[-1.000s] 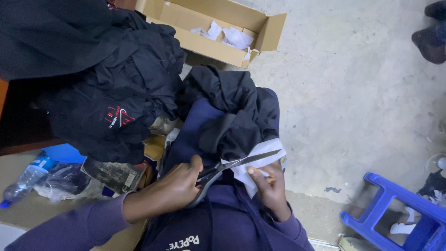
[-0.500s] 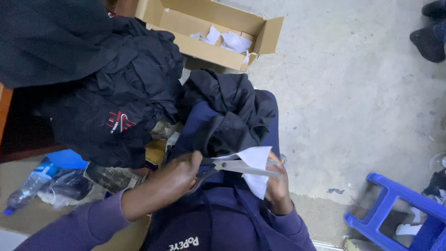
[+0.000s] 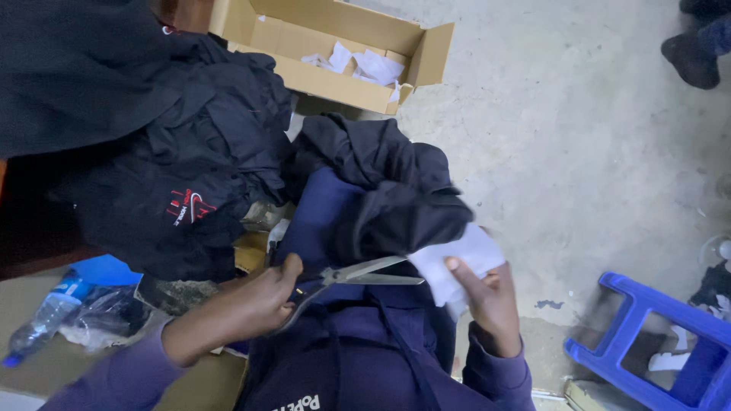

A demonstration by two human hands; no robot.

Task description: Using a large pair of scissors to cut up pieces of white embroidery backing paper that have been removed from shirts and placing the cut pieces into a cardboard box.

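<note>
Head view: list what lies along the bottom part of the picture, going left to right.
Plastic bottle → left hand → scissors → white cloth → right hand → blue plastic stool.

The widest free room is the bare concrete floor [image 3: 579, 152] across the upper right and middle right of the frame, bounded at the top by an open cardboard box [image 3: 343, 53] and at the lower right by a blue plastic stool [image 3: 655, 342]. The left half is blocked by a heap of black garments [image 3: 152, 152], and another dark garment [image 3: 381, 190] fills the centre. At lower left a plastic bottle [image 3: 42, 320] and what seems crumpled wrapping [image 3: 106, 320] crowd the narrow strip.
</note>
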